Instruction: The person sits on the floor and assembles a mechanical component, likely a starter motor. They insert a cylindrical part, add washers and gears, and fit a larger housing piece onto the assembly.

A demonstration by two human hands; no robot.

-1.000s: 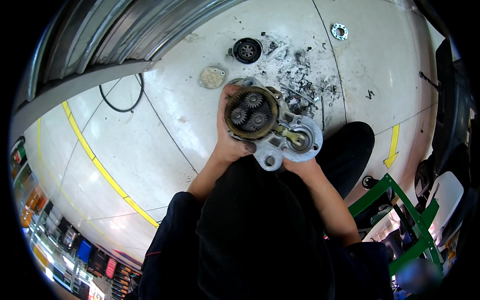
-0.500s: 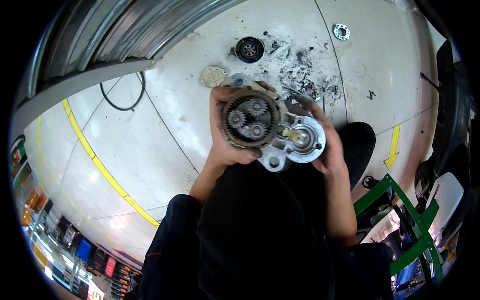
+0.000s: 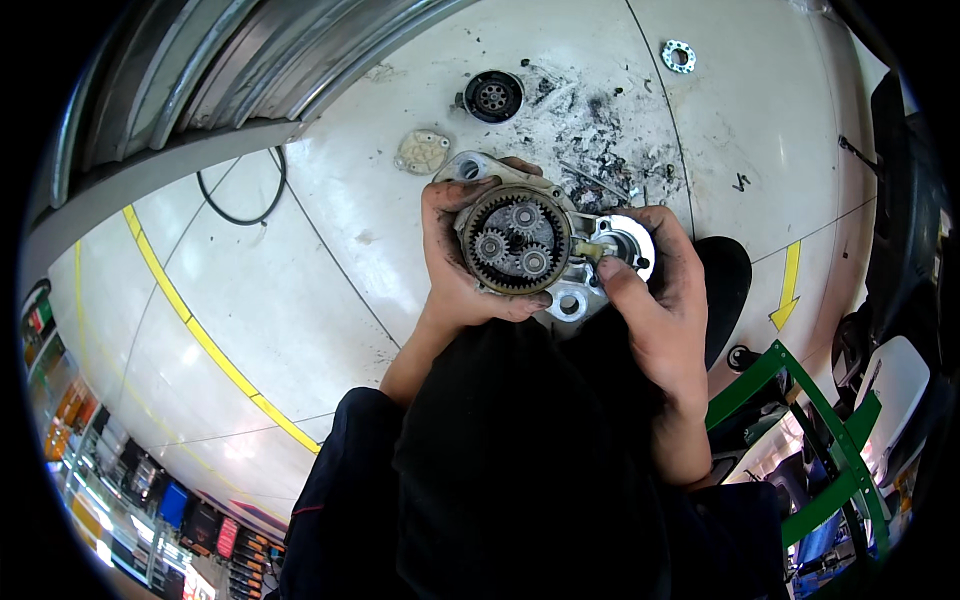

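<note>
A silver starter motor housing (image 3: 568,303) is held up over my lap, its open face toward me. Inside its toothed ring sit three small planetary gears (image 3: 525,216). My left hand (image 3: 450,268) wraps the ring side, thumb below and fingers above, smudged dark. Around the round solenoid end at the right curls my right hand (image 3: 665,315). Its thumb tip presses near a pale yellowish lever piece (image 3: 592,250) between the two round parts. The fingers behind the housing are partly hidden.
Beyond the housing, a black round part (image 3: 493,97) and a beige plate (image 3: 424,151) lie on the pale floor beside dark debris (image 3: 600,125). A silver ring (image 3: 678,57) is farther right. Metal shutters (image 3: 200,70) stand far left; a green metal frame (image 3: 845,450) stands at right.
My right hand has shifted from the solenoid end's outer side to over its face, bringing the thumb onto the lever area. The housing has tilted and moved slightly right, showing its gears more squarely.
</note>
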